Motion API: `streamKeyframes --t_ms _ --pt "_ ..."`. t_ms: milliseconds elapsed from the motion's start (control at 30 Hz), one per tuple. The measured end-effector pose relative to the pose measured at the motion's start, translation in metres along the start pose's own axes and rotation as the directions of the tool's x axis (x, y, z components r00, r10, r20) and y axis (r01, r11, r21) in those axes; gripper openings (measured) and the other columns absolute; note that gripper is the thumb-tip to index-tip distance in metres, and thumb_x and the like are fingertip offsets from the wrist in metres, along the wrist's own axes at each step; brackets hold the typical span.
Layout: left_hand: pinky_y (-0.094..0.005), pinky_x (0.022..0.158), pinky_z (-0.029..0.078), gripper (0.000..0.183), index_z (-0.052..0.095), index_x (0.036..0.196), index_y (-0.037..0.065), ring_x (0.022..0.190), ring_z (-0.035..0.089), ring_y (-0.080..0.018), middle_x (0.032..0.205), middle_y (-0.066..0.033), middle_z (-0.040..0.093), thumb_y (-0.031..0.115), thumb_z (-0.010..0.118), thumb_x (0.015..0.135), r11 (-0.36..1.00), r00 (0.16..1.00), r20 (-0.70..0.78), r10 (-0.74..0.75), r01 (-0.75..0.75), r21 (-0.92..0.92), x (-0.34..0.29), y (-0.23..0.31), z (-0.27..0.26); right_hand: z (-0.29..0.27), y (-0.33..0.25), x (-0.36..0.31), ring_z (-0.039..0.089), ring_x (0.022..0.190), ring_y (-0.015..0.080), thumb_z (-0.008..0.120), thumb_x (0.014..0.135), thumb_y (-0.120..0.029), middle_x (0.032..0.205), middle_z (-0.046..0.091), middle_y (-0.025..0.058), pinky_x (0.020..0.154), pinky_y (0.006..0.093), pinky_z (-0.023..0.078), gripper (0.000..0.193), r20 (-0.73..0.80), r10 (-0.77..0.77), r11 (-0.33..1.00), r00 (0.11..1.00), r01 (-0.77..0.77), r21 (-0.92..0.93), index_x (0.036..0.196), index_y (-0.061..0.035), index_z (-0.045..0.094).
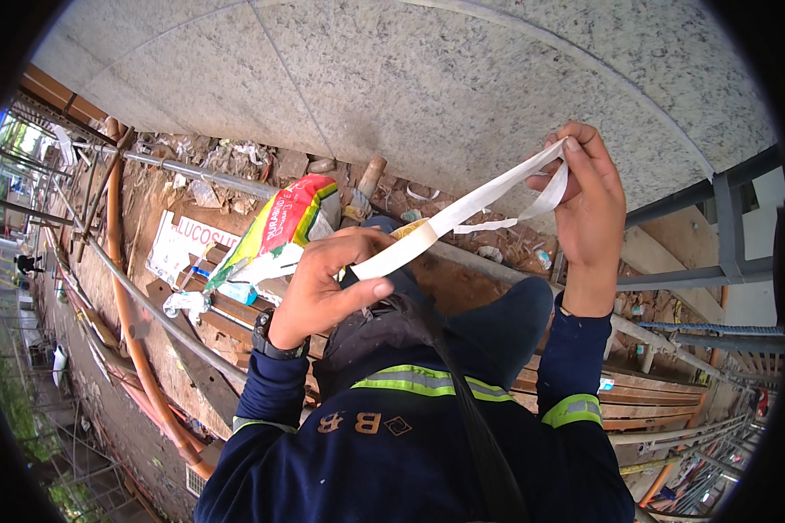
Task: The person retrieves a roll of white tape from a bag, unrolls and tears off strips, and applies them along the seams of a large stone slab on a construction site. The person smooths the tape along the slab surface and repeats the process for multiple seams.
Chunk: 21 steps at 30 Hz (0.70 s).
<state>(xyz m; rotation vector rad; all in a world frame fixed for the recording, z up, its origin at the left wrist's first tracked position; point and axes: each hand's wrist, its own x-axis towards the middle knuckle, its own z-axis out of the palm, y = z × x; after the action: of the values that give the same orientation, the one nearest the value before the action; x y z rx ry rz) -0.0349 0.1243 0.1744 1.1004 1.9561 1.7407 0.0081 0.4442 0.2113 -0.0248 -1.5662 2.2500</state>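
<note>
My left hand [323, 283] is closed on a roll of white masking tape [399, 253], its thumb along the near edge. A length of tape [488, 193] runs up from the roll to my right hand [590, 209], which pinches its end between thumb and fingers. A loose tail of the strip curls below the right fingers and hangs back toward the roll. Both hands are in front of a speckled grey stone wall [462, 96]. Part of the roll is hidden by the left fingers.
A red, yellow and green bag [279, 222] lies left of my left hand on wooden planks. Metal scaffold pipes [205, 179] and an orange pole [122, 288] run along the left. Rubble litters the ground below the wall. A grey metal frame [728, 218] stands at right.
</note>
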Motion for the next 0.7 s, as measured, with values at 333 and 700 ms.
streamKeyframes --t_ms 333,700 --pt "-0.0317 0.068 0.044 0.026 0.058 0.078 0.002 0.074 0.056 -0.0137 0.081 -0.0053 0.064 0.016 0.072 0.095 0.999 0.998 -0.068 -0.008 0.011 0.045 0.014 0.026 -0.033 -0.033 0.013 -0.012 0.069 0.105 0.0179 0.058 0.105 -0.018 0.109 0.068 0.0065 0.088 0.0323 0.055 0.018 0.029 0.015 0.910 0.999 -0.001 -0.415 0.118 -0.0057 0.060" --pt "-0.0445 0.078 0.052 0.032 0.051 0.072 0.008 0.070 0.062 -0.0255 0.070 -0.0094 0.061 0.029 0.068 0.089 0.967 0.975 0.179 0.134 -0.089 -0.239 0.046 0.050 -0.035 0.052 0.054 -0.033 0.063 0.109 0.0153 0.064 0.100 -0.051 0.113 0.062 0.0079 0.092 0.0320 0.049 0.055 0.625 0.138 0.981 0.768 -0.194 0.021 0.123 -0.0018 0.055"
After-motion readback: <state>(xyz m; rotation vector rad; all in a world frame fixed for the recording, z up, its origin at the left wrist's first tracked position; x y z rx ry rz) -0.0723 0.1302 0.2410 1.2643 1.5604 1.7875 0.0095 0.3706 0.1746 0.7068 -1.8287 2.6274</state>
